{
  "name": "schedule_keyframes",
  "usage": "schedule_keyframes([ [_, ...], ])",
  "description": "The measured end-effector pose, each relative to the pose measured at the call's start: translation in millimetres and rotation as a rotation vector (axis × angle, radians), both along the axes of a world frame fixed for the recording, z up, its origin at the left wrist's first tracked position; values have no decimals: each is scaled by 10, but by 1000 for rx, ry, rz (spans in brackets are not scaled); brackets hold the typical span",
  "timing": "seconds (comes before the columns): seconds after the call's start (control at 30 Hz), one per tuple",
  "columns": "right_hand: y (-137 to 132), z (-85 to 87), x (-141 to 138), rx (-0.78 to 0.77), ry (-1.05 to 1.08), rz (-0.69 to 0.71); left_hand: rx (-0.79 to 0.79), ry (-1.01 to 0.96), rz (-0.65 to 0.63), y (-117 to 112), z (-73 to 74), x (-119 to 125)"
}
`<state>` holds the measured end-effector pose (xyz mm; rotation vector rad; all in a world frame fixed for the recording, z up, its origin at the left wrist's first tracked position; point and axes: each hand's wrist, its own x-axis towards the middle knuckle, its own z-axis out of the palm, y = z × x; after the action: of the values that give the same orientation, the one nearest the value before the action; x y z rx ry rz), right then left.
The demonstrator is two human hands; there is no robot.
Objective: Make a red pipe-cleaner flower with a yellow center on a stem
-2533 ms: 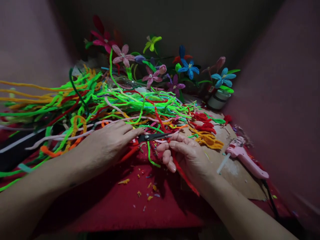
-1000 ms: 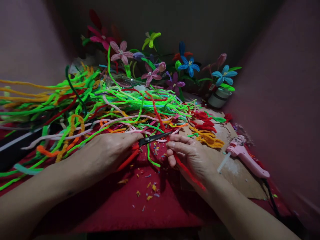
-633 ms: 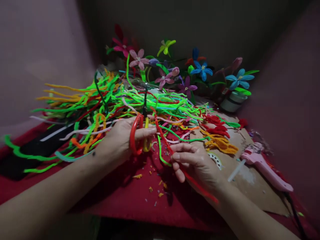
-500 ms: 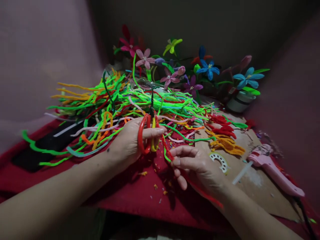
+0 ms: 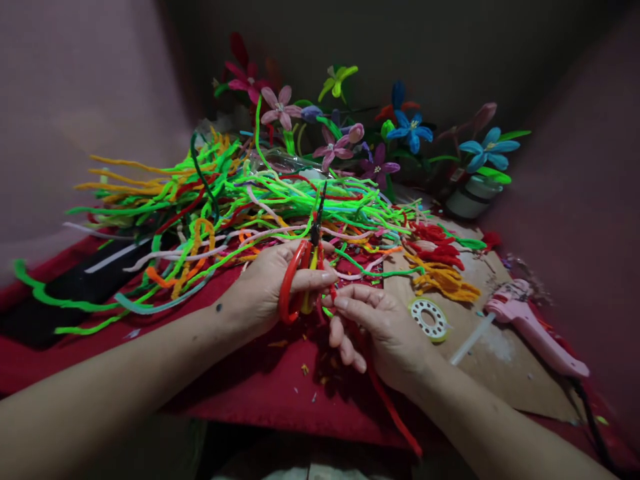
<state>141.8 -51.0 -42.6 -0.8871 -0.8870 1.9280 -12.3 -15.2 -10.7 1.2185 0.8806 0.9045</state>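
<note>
My left hand [image 5: 267, 280] is closed around scissors [image 5: 294, 283] with red and yellow handles and dark blades pointing away from me. With thumb and fingertips, my right hand [image 5: 377, 323] pinches a red pipe cleaner [image 5: 393, 410], whose tail hangs down past the wrist toward the table's front edge. A short bit of green shows beside the pinched end. Both hands are close together over the red cloth, fingertips almost meeting. Beyond the blades lies a big heap of pipe cleaners [image 5: 295, 200], mostly green, with orange, red and pale pink ones.
Pipe-cleaner flowers [image 5: 413, 130] stand along the back. On the right, a cardboard sheet [image 5: 505, 377] bears a pink glue gun [image 5: 540, 330], a tape roll [image 5: 429, 320] and orange bent pipe cleaners [image 5: 445, 280]. A jar [image 5: 473, 198] stands behind. Small scraps dot the red cloth [image 5: 270, 393].
My right hand has moved up and left, closer to the scissors. The red pipe cleaner's tail now hangs lower. The view has shifted slightly, and more of the tape roll shows.
</note>
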Motion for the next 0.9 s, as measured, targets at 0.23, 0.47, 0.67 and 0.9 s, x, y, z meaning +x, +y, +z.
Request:
schedule_keyframes([
  [0.23, 30, 58, 64, 13, -72, -124, 148, 246, 146, 30, 58, -63],
  [0.47, 52, 84, 110, 45, -85, -206, 257, 299, 217, 61, 68, -93],
  [0.67, 16, 71, 94, 15, -111, -142, 96, 230, 185, 58, 127, -81],
  [0.9, -38, 76, 28, -68, -130, 65, 12, 146, 186, 71, 162, -45],
])
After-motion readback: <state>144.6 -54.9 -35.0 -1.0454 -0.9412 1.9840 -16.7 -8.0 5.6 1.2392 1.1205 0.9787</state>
